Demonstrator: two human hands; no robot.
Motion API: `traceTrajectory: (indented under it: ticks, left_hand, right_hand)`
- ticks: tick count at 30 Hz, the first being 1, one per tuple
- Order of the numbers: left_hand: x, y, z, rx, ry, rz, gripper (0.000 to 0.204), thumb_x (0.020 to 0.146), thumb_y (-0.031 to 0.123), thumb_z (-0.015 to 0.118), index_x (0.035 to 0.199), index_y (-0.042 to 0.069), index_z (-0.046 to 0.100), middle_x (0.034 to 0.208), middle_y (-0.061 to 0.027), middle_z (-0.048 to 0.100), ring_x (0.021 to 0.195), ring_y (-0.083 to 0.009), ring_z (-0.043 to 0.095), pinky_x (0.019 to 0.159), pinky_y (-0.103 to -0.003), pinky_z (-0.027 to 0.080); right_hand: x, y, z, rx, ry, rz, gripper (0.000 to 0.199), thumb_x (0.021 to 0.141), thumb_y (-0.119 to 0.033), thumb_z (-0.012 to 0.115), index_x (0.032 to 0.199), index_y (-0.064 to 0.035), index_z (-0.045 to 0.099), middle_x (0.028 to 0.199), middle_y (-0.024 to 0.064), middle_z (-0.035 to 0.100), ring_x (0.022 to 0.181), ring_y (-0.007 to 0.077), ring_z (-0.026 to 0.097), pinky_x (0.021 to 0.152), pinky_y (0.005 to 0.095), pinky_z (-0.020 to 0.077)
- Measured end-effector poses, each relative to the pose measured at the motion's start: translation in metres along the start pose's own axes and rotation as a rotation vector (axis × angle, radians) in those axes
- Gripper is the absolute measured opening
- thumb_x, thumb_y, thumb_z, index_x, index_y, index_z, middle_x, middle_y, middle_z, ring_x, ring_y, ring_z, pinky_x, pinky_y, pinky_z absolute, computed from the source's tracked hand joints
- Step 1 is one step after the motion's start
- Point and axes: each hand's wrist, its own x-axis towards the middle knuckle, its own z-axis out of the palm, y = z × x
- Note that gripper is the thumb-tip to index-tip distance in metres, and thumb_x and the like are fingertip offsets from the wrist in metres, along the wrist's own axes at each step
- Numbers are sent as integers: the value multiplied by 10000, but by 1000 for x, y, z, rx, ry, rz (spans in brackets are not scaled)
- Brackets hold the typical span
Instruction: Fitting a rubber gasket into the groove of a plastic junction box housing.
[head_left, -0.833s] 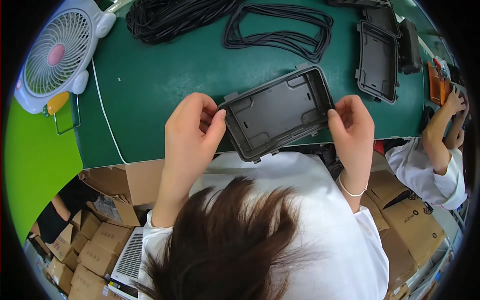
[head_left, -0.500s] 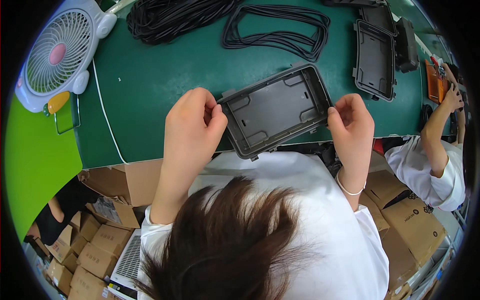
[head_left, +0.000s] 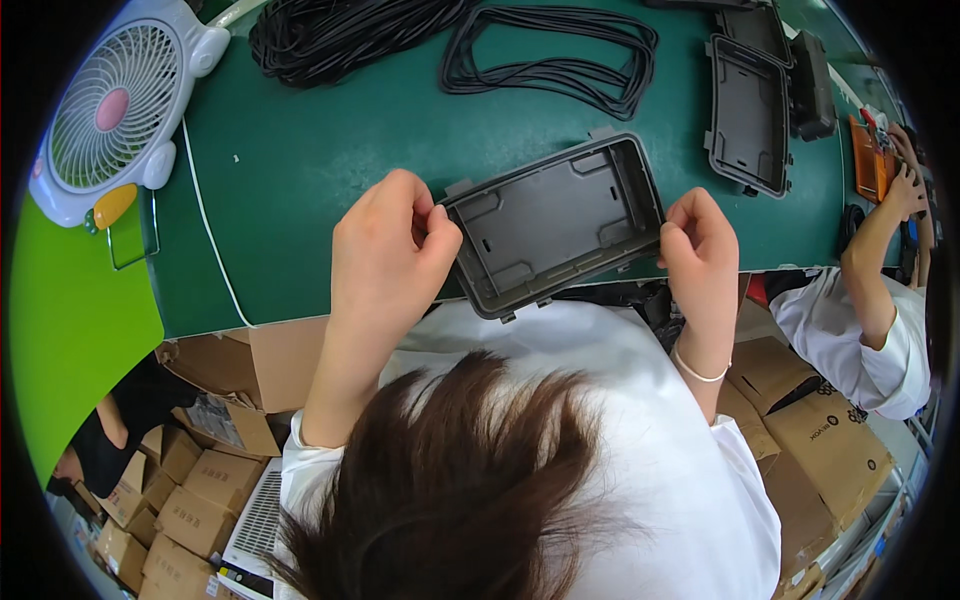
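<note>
Left hand: the left hand (head_left: 385, 250) is pinching, fingers closed, the left short edge of a grey rectangular plastic tray (head_left: 555, 222).
Right hand: the right hand (head_left: 700, 250) is gripping the tray's right short edge.
Tray: it is being held open side up, tilted, above the near edge of the green table (head_left: 330, 140).
Beyond the tray: black rubber gasket loops (head_left: 560, 60) are lying on the table.
Right of the tray: a second grey tray (head_left: 748, 115) is resting there.
Far left of the tray: a white desk fan (head_left: 115, 110) is standing.

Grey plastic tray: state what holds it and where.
Both hands hold the grey plastic tray over the green table edge: left hand at its left end, right hand at its right end.
</note>
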Motion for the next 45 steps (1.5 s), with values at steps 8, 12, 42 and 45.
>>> traceTrajectory:
  ticks: [8, 12, 42, 45]
  left_hand:
    - [13, -29, -15, -590, -595, -394, 253, 881, 146, 500, 656, 48, 442, 554, 4, 461, 437, -46, 429, 396, -214, 347]
    - [2, -37, -5, -676, -509, -314, 240, 898, 160, 499, 687, 57, 450, 572, 11, 465, 473, -33, 445, 419, -193, 354]
    - [32, -11, 36, -898, -297, -348, 362, 943, 336, 390, 786, 42, 530, 579, -17, 514, 423, -86, 459, 367, -201, 339]
    - [28, 2, 45, -792, -155, -369, 342, 932, 257, 473, 661, 48, 468, 525, 12, 457, 412, -58, 419, 359, -213, 322]
  right_hand:
    - [2, 14, -1, 832, -322, 285, 39, 832, -7, 479, 846, -32, 453, 713, -1, 457, 502, 46, 440, 446, 184, 372]
    - [2, 22, -3, 880, -385, 266, 18, 862, -35, 482, 873, -41, 469, 716, -16, 452, 523, 35, 436, 461, 166, 352]
    - [36, -6, 59, 589, 49, -193, 289, 956, -180, 424, 1020, 28, 614, 808, 9, 536, 636, 62, 453, 565, 193, 370]
    - [41, -11, 62, 554, 15, -164, 287, 953, -142, 408, 1071, 32, 603, 821, -12, 596, 704, 27, 482, 633, 172, 388]
